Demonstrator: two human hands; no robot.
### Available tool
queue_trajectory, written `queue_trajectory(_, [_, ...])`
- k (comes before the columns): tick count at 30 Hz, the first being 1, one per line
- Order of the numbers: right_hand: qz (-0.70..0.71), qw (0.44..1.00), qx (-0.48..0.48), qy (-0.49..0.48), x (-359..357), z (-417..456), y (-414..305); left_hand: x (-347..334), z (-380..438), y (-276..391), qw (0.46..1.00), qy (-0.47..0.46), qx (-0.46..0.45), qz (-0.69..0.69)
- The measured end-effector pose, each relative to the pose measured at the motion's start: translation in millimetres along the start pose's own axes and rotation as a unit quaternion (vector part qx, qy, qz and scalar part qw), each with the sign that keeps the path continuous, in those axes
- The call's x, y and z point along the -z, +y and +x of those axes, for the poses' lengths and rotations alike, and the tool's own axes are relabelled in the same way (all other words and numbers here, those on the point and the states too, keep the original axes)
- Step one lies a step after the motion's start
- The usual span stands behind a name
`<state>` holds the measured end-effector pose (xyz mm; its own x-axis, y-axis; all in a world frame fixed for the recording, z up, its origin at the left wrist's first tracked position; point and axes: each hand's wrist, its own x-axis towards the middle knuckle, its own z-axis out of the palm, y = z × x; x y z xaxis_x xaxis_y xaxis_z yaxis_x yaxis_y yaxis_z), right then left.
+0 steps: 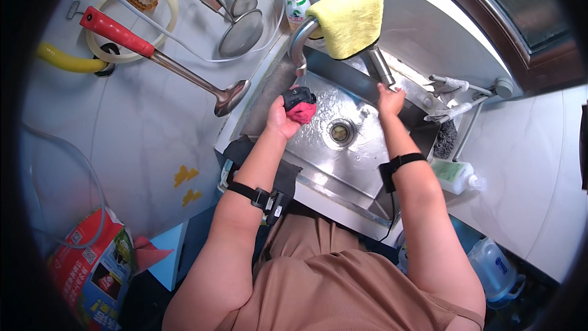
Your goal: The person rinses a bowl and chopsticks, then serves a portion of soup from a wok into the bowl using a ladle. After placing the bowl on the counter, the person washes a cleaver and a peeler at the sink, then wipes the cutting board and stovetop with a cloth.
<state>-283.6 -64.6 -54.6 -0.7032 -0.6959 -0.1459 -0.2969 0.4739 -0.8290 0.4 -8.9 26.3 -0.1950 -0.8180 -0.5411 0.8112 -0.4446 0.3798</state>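
Observation:
My left hand (281, 119) holds a bunched wet cloth (301, 106), black and pink, under the spout of a metal faucet (299, 50). Below it lies the stainless steel sink (317, 142), with water spread over its floor around the drain (340, 133). My right hand (390, 101) is at the faucet handle (382, 66) on the far right side of the basin, its fingertips around the lower end. Over the faucet's neck hangs a yellow towel (351, 16) with a dark border, hiding part of it.
On the left wall hang a red-handled ladle (183, 71), mesh strainers (241, 32) and a pale ring (172, 14). A spray bottle (296, 4) stands behind the sink. Right of the basin are a rack (477, 96), a steel-wool scourer (445, 140) and a white bottle (452, 176).

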Motion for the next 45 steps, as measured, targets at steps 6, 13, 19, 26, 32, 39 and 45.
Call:
queue_trajectory(6, [0.189, 0.782, -0.224, -0.55, 10.6, -123.7, -51.8, -14.1, -18.4, -28.4, 0.981, -0.047, -0.092, 0.162])
queue_trajectory(13, [0.289, 0.65, -0.219, -0.667, 44.2, -148.1, -70.8, -13.3, -21.5, -34.6, 0.793, -0.143, -0.27, 0.526])
queue_trajectory(19, [0.268, 0.62, -0.244, -0.696, 55.7, -144.4, -68.6, -39.7, -31.9, -37.6, 0.827, -0.213, -0.133, 0.503])
queue_trajectory(26, [0.27, 0.606, -0.304, -0.684, 52.2, -137.2, -49.6, -54.4, -36.6, -55.6, 0.824, -0.203, -0.137, 0.511])
queue_trajectory(32, [0.219, 0.709, -0.259, -0.618, 54.5, -146.0, -51.9, -58.6, -26.7, -66.2, 0.797, -0.19, -0.135, 0.557])
queue_trajectory(39, [0.204, 0.765, -0.193, -0.579, 51.0, -149.1, -48.5, -72.2, -26.1, -77.5, 0.821, -0.152, -0.147, 0.53])
queue_trajectory(45, [0.082, 0.848, -0.124, -0.508, 45.4, -153.5, -44.3, -70.7, -19.0, -86.4, 0.838, -0.127, -0.163, 0.505])
